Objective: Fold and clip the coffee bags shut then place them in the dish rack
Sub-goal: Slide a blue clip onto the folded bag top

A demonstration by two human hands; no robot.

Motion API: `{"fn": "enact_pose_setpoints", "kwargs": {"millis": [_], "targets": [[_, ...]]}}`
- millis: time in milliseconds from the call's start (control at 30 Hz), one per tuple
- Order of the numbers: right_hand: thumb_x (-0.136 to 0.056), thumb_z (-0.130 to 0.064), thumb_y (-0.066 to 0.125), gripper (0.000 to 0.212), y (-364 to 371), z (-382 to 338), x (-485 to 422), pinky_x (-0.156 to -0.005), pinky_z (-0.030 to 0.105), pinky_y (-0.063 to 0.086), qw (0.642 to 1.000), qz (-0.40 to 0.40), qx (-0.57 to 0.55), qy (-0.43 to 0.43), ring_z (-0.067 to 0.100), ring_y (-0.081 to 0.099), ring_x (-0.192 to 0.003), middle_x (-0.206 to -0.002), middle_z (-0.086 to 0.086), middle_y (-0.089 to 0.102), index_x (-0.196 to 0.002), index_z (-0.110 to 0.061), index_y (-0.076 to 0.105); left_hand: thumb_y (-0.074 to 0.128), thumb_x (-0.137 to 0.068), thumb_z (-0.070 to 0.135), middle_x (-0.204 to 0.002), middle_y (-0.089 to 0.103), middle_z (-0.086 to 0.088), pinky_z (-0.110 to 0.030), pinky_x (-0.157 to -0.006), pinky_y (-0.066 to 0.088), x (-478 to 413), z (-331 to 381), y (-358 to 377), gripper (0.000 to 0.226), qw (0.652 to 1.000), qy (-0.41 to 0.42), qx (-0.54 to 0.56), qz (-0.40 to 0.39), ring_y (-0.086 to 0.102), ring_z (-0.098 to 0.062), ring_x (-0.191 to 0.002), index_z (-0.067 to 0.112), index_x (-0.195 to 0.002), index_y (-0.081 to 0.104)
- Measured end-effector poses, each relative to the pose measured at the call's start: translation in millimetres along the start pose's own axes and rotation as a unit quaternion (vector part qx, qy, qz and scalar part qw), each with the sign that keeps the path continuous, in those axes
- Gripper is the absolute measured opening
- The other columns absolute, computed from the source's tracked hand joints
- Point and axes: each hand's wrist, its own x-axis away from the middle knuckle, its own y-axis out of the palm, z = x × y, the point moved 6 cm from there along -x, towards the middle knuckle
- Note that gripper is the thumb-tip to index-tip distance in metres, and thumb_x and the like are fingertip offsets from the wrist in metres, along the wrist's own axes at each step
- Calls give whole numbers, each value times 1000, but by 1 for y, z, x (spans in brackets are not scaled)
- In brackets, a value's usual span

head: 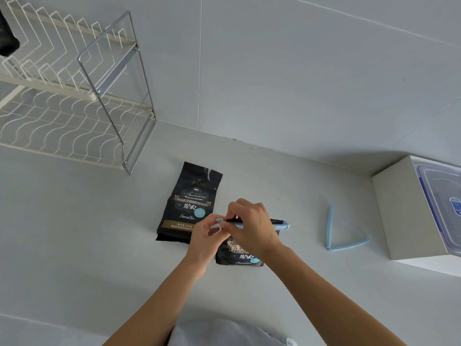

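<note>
Two black coffee bags are on the white counter. One coffee bag [185,206] lies flat with its top torn and unclipped. The nearer bag [239,254] stands under my hands with its top folded over. A light blue clip [279,224] sits across that fold. My right hand [252,226] presses on the clip from above. My left hand [208,236] pinches the clip's left end. A second light blue clip [334,242] lies spread in a V to the right. The white wire dish rack [62,96] stands at the back left.
A white box [401,211] with a clear plastic container [441,208] on it sits at the right edge. A dark object [7,38] hangs at the rack's far left. Tiled wall runs behind the counter.
</note>
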Motion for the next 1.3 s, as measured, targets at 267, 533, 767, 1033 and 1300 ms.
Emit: {"fn": "enact_pose_setpoints", "kwargs": {"millis": [267, 533, 767, 1033, 1300], "targets": [[-78, -43, 68, 23, -5, 6, -7, -84, 36, 46, 998, -58, -3, 31, 12, 59, -81, -87, -5, 66, -92, -25, 70, 62, -71, 50, -69, 67, 7, -19, -64, 44, -5, 7, -10, 34, 984, 73, -162, 1, 61, -9, -71, 18, -80, 69], [-80, -40, 67, 18, 0, 2, -8, -85, 36, 42, 998, -56, -3, 10, 12, 57, -77, -83, -5, 65, -86, -23, 70, 73, -75, 34, -65, 66, 8, -13, -57, 39, -4, 11, -17, 19, 971, 76, -225, 39, 59, -9, -63, 16, -81, 73], [-83, -33, 64, 15, -2, 2, 4, -82, 33, 35, 998, 3, 34, -47, 15, 56, -76, -79, -6, 64, -81, -17, 61, 57, -89, 25, -89, 72, 1, -20, -84, 47, 9, 0, -7, 19, 994, -75, 41, -71, 64, -6, -91, 18, -89, 74], [-86, -37, 59, 16, -1, 4, 8, -88, 33, 35, 996, 41, 52, -64, 12, 56, -75, -79, -10, 64, -82, -22, 60, 52, -87, 36, -85, 69, -8, -15, -74, 50, 6, -3, -2, 33, 996, -62, 67, -22, 64, -11, -83, 8, -89, 70], [-85, -45, 55, 26, -3, 4, 5, -87, 31, 39, 996, 35, 48, -72, 13, 59, -79, -83, -8, 65, -92, -23, 65, 52, -91, 29, -87, 74, 8, -17, -83, 49, 8, 0, -7, 22, 997, -50, 45, -28, 64, 1, -90, 24, -90, 74]]}}
